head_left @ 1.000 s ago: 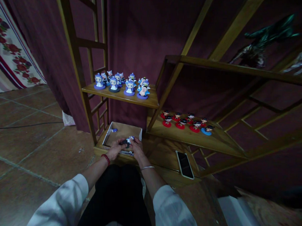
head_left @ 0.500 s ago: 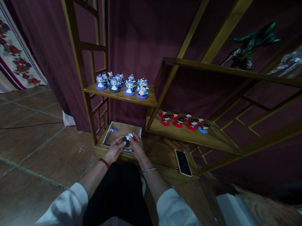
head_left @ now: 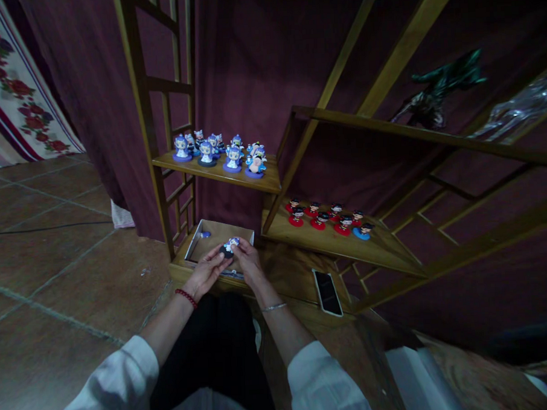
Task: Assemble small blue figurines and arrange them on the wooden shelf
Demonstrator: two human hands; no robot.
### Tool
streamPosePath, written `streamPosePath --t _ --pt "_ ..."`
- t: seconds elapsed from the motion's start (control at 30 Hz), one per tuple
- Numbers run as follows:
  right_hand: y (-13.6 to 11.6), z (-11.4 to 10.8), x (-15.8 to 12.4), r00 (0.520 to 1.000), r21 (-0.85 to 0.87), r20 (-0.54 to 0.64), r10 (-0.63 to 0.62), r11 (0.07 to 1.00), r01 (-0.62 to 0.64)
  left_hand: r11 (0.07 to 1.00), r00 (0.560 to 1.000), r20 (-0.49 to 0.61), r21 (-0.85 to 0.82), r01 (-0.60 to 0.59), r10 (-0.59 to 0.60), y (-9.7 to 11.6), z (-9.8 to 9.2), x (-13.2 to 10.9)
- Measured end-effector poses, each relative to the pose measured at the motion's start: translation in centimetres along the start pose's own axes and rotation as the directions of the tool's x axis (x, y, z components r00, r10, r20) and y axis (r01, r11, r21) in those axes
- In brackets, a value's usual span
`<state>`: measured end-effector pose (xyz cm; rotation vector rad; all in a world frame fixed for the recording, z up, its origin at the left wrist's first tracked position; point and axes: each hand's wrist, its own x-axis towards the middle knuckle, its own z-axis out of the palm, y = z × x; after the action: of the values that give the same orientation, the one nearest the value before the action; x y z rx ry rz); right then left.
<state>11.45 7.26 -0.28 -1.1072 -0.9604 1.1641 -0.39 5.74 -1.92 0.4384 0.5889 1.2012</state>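
Head view | figurine (head_left: pixel 231 243) between left hand (head_left: pixel 209 269) and right hand (head_left: pixel 248 258) | left pinching dark base (head_left: pixel 225 252), right pinching body

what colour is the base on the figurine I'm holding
The base looks dark grey, nearly black, in the head view.

Dim light covers a brown tiled floor (head_left: pixel 67 262), maroon curtains (head_left: pixel 240 67) and a wooden shelf unit (head_left: pixel 325 242).

And there's the red beaded bracelet (head_left: pixel 186 297) on the left, a slim silvery bangle (head_left: pixel 274 307) on the right, loose white sleeves (head_left: pixel 324 378), black trousers (head_left: pixel 194 359), pale shoe (head_left: pixel 257 335) peeking out!
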Motion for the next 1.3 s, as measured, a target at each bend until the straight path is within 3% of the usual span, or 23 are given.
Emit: streamPosePath --t 0.23,0.47,0.93,1.3 --pt "-0.8 0.0 -0.2 0.999 0.001 0.043 -0.002 1.000 0.002 0.999 1.000 0.025 -0.032 0.006 -0.006 0.1 0.0 -0.3" --pt "-1.5 -0.4 -0.2 0.997 -0.044 0.078 -0.011 0.999 0.015 1.000 0.988 0.156 -0.028 -0.003 0.007 0.5 0.1 -0.9" --pt "-3.5 -1.7 -0.2 0.961 -0.222 0.269 -0.056 0.968 0.119 1.000 0.991 0.134 -0.026 0.007 -0.004 0.5 0.4 -1.1" --pt "-4.0 -1.9 0.1 0.949 -0.318 0.307 -0.076 0.931 0.177 1.000 0.993 0.120 -0.028 0.013 -0.009 0.7 0.3 -1.1"
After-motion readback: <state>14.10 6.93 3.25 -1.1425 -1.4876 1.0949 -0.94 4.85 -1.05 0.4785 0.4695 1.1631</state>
